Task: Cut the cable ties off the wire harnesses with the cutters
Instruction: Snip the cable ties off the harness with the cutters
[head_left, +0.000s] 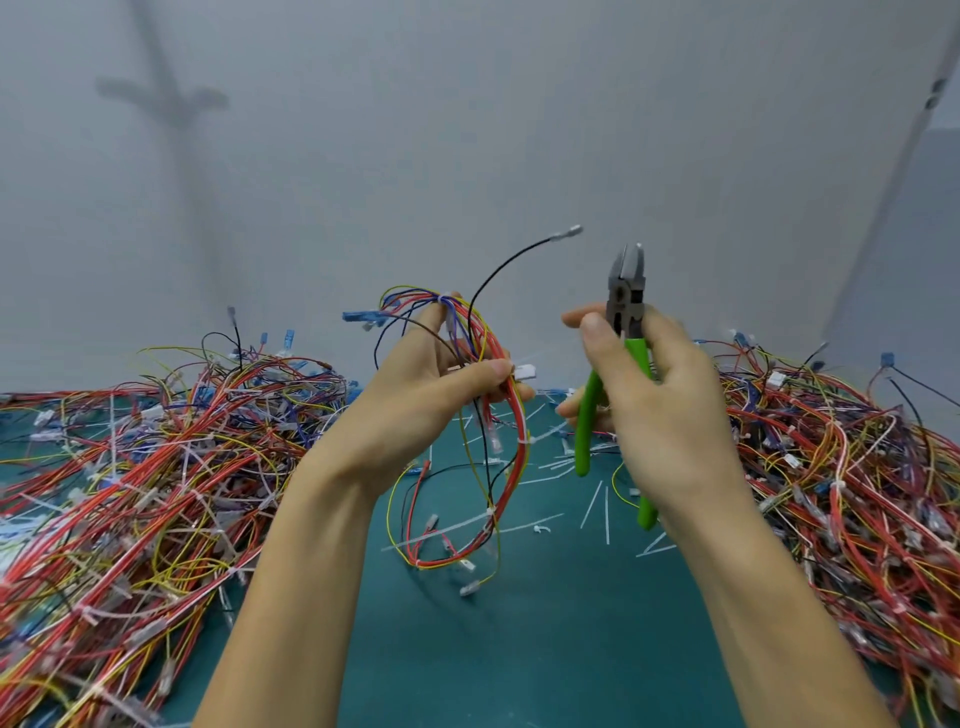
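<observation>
In the head view, the left hand (431, 395) holds a wire harness (508, 431) up above the green mat (545, 634). The thumb presses the red, yellow and black strands against curled fingers, and the forefinger reaches up behind the top loop. A white cable tie (445, 301) binds that loop just beside the fingertip, and another tie (527, 440) sits lower on the red strands, which hang down to the mat. One black lead (511, 265) arcs up and to the right, ending in a small metal terminal. The right hand (665, 415) grips the cutters (627, 299) by their green handles, fingers wrapped round them and thumb along the near side. The handles are splayed apart and the grey head points straight up, near the harness but not touching it. Whether the blades are parted is hard to tell. Short white tie offcuts (592, 501) lie scattered on the mat between the forearms. A heaped left pile (156, 467) and a right pile (857, 467) of tangled harnesses flank the hands, with a plain grey wall (467, 130) behind.
</observation>
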